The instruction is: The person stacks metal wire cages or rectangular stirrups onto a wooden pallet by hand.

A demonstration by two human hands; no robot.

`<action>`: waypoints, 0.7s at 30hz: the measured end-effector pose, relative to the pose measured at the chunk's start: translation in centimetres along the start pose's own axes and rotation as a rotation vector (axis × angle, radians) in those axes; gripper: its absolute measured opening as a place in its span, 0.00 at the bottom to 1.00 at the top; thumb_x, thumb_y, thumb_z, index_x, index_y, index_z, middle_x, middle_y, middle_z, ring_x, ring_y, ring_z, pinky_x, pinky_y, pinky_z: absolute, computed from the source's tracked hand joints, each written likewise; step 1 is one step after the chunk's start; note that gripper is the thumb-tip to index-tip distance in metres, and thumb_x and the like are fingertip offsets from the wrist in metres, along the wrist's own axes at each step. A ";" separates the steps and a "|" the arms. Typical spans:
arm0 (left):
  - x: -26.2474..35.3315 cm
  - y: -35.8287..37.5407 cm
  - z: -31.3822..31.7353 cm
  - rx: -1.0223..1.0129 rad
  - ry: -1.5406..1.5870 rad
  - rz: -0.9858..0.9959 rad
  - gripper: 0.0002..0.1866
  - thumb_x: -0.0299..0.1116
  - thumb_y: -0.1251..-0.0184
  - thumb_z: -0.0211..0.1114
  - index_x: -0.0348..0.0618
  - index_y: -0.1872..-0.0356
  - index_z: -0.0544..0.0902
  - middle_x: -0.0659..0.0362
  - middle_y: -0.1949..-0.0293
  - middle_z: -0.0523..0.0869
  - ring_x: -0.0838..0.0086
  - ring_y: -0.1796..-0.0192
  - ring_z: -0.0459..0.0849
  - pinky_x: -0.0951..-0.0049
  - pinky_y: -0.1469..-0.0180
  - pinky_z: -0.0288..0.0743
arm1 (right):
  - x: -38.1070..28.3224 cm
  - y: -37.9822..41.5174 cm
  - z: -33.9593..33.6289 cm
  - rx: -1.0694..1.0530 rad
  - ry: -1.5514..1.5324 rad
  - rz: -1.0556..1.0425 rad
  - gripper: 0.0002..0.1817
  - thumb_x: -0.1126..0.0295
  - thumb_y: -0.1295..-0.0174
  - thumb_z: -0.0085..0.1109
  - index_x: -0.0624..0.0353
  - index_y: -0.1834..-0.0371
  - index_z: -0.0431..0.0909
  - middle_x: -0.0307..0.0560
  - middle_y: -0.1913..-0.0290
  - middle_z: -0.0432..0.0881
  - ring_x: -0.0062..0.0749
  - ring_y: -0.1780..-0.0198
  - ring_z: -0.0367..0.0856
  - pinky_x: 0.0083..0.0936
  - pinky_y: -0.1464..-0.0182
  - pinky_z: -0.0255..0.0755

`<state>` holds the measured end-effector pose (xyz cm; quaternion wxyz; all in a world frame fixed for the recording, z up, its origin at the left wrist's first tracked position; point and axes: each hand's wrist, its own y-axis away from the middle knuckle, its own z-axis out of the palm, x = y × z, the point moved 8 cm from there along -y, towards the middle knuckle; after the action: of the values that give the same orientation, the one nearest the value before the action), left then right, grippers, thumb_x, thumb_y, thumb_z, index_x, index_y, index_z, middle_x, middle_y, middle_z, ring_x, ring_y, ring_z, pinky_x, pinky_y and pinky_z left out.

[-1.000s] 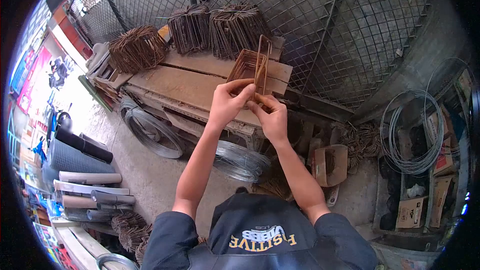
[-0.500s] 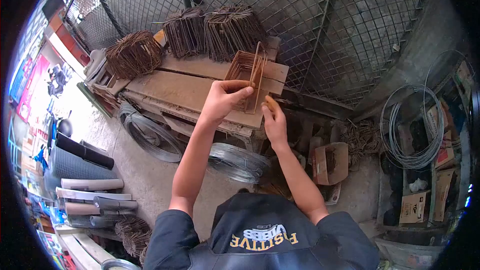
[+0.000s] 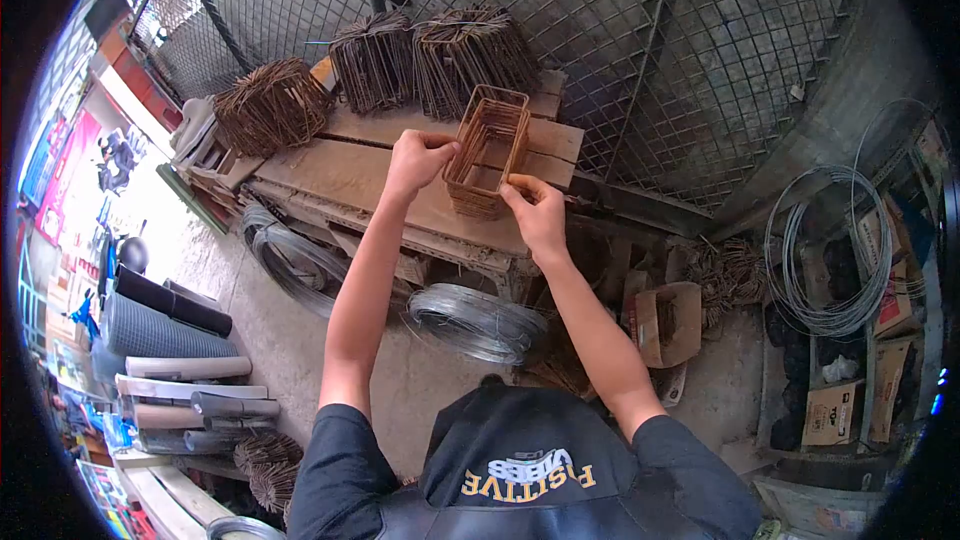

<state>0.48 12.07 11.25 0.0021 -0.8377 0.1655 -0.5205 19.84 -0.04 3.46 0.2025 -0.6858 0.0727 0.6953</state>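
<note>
A stack of rusty rectangular wire frames (image 3: 490,140) stands on the wooden bench (image 3: 340,170), near its right end. My left hand (image 3: 418,162) is at the left side of the stack, thumb and fingers pinched on the top wire frame. At the stack's near right corner, my right hand (image 3: 536,208) also pinches the top frame's wire between thumb and fingers. Behind the stack, darker bundles of bent wire frames (image 3: 475,60) stand on the bench, and another rusty bundle (image 3: 270,108) sits toward its left end.
Wire coils (image 3: 478,324) lie below the bench's front edge. A cardboard box (image 3: 668,325) stands on the floor to the right. Another wire coil (image 3: 830,250) hangs at far right. Mesh fencing (image 3: 600,50) rises behind the bench. Rolls of material (image 3: 170,325) lie at left.
The wire frame that was tilted upright above the stack now lies level on top. My left hand has moved left, and my right hand has come in to the stack's near corner.
</note>
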 end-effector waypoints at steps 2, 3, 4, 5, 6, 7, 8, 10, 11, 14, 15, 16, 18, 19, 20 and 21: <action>-0.1 -0.7 -0.3 0.071 -0.182 0.020 0.14 0.36 0.37 0.74 0.40 0.55 0.93 0.49 0.65 0.94 0.67 0.61 0.94 0.67 0.54 0.84 | 0.1 -0.8 0.4 0.009 0.057 -0.022 0.17 0.66 0.34 0.71 0.65 0.47 0.88 0.46 0.59 0.91 0.28 0.58 0.88 0.28 0.53 0.79; -0.1 -0.9 0.0 0.072 -0.181 0.019 0.14 0.36 0.37 0.74 0.40 0.55 0.93 0.49 0.65 0.94 0.67 0.61 0.94 0.67 0.54 0.84 | 0.4 -1.1 0.4 0.034 0.104 -0.021 0.18 0.64 0.35 0.72 0.65 0.48 0.88 0.47 0.59 0.92 0.30 0.58 0.89 0.30 0.53 0.80; 0.0 -0.9 0.2 0.106 -0.268 0.026 0.14 0.38 0.38 0.73 0.42 0.56 0.94 0.48 0.66 0.93 0.62 0.60 0.94 0.65 0.54 0.85 | 0.6 -1.3 0.4 0.058 0.151 -0.018 0.18 0.62 0.36 0.73 0.64 0.48 0.88 0.48 0.60 0.92 0.32 0.58 0.89 0.32 0.52 0.80; 0.0 -0.9 0.2 0.139 -0.354 0.033 0.14 0.40 0.38 0.73 0.44 0.57 0.94 0.47 0.66 0.93 0.58 0.60 0.94 0.63 0.53 0.85 | 1.0 -1.3 0.6 0.056 0.153 -0.015 0.18 0.62 0.36 0.73 0.64 0.48 0.88 0.48 0.60 0.92 0.32 0.58 0.89 0.32 0.52 0.80; -0.9 -1.0 0.6 0.136 -0.353 0.032 0.14 0.40 0.38 0.73 0.44 0.57 0.94 0.47 0.66 0.93 0.58 0.60 0.94 0.63 0.53 0.85 | 1.3 -1.2 0.7 0.069 0.152 0.030 0.16 0.66 0.36 0.73 0.66 0.50 0.88 0.45 0.60 0.91 0.27 0.59 0.87 0.28 0.54 0.79; -1.6 -1.2 0.9 0.178 -0.429 0.040 0.13 0.41 0.39 0.72 0.45 0.58 0.94 0.47 0.66 0.92 0.55 0.60 0.93 0.61 0.53 0.86 | 1.3 -1.1 0.7 0.083 0.153 0.072 0.14 0.70 0.35 0.73 0.68 0.51 0.87 0.43 0.61 0.90 0.22 0.60 0.85 0.23 0.55 0.79; -2.2 -1.5 1.1 0.221 -0.504 0.051 0.13 0.42 0.39 0.71 0.47 0.59 0.95 0.47 0.66 0.92 0.53 0.59 0.92 0.60 0.52 0.86 | 0.9 -1.0 0.8 0.085 0.155 0.070 0.14 0.70 0.35 0.73 0.68 0.51 0.87 0.43 0.61 0.90 0.22 0.60 0.85 0.23 0.55 0.79; -1.8 -1.1 1.3 0.228 -0.494 0.055 0.13 0.41 0.39 0.71 0.47 0.60 0.95 0.47 0.66 0.92 0.53 0.59 0.92 0.59 0.52 0.86 | 0.5 -0.6 0.8 0.097 0.184 0.127 0.15 0.69 0.38 0.75 0.67 0.52 0.87 0.44 0.62 0.90 0.23 0.61 0.86 0.24 0.56 0.79; -1.7 -0.8 1.2 0.234 -0.489 0.054 0.13 0.41 0.40 0.71 0.47 0.60 0.95 0.47 0.65 0.92 0.52 0.60 0.92 0.58 0.52 0.86 | 0.3 -0.5 0.8 0.099 0.185 0.128 0.15 0.69 0.38 0.75 0.67 0.52 0.87 0.44 0.62 0.90 0.23 0.61 0.86 0.24 0.56 0.79; -0.8 -0.3 1.1 0.232 -0.417 0.047 0.13 0.41 0.40 0.71 0.47 0.61 0.95 0.48 0.66 0.92 0.52 0.60 0.92 0.58 0.52 0.86 | -0.4 -0.4 1.4 0.072 0.169 0.053 0.17 0.68 0.40 0.76 0.66 0.51 0.87 0.43 0.62 0.90 0.24 0.61 0.86 0.24 0.56 0.79; -0.9 -0.3 1.1 0.233 -0.417 0.046 0.13 0.41 0.40 0.71 0.47 0.61 0.95 0.48 0.66 0.92 0.52 0.60 0.92 0.58 0.52 0.86 | -0.4 -0.3 1.3 0.081 0.175 0.034 0.18 0.68 0.40 0.76 0.66 0.50 0.86 0.42 0.63 0.89 0.23 0.61 0.85 0.24 0.56 0.79; -0.8 -0.2 1.1 0.252 -0.443 0.067 0.12 0.41 0.40 0.71 0.47 0.62 0.95 0.48 0.67 0.92 0.52 0.60 0.92 0.57 0.52 0.86 | -0.6 -0.2 1.3 0.090 0.183 0.016 0.19 0.68 0.40 0.76 0.65 0.48 0.86 0.40 0.64 0.88 0.23 0.61 0.84 0.24 0.57 0.78; -0.7 -0.2 1.0 0.275 -0.469 0.089 0.12 0.41 0.40 0.71 0.47 0.63 0.95 0.48 0.67 0.92 0.52 0.60 0.92 0.57 0.52 0.85 | 0.0 -0.2 1.4 0.094 0.205 0.007 0.21 0.68 0.40 0.76 0.64 0.46 0.85 0.40 0.62 0.87 0.23 0.62 0.84 0.25 0.57 0.78; -0.5 -0.2 1.1 0.276 -0.499 0.107 0.12 0.41 0.40 0.71 0.47 0.63 0.95 0.48 0.67 0.92 0.52 0.61 0.92 0.56 0.53 0.85 | 0.2 -0.1 1.2 0.102 0.227 0.001 0.22 0.68 0.41 0.76 0.62 0.43 0.84 0.40 0.60 0.86 0.23 0.63 0.83 0.25 0.58 0.78; -0.4 -0.2 1.2 0.275 -0.529 0.125 0.12 0.42 0.41 0.71 0.46 0.64 0.95 0.48 0.68 0.92 0.51 0.61 0.92 0.56 0.53 0.85 | 0.6 0.0 1.0 0.101 0.228 0.001 0.22 0.68 0.41 0.76 0.62 0.43 0.84 0.40 0.60 0.86 0.23 0.63 0.83 0.25 0.58 0.78; -0.3 -0.2 1.2 0.275 -0.529 0.126 0.12 0.42 0.41 0.71 0.46 0.64 0.95 0.48 0.68 0.92 0.51 0.61 0.92 0.56 0.53 0.85 | 0.3 0.3 1.0 0.083 0.261 0.004 0.24 0.67 0.41 0.77 0.61 0.42 0.83 0.41 0.56 0.85 0.23 0.64 0.82 0.26 0.59 0.78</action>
<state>1.49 12.11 10.47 0.1909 -0.9240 0.1390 -0.3009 18.83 0.10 3.15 0.2181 -0.7612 0.1286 0.5971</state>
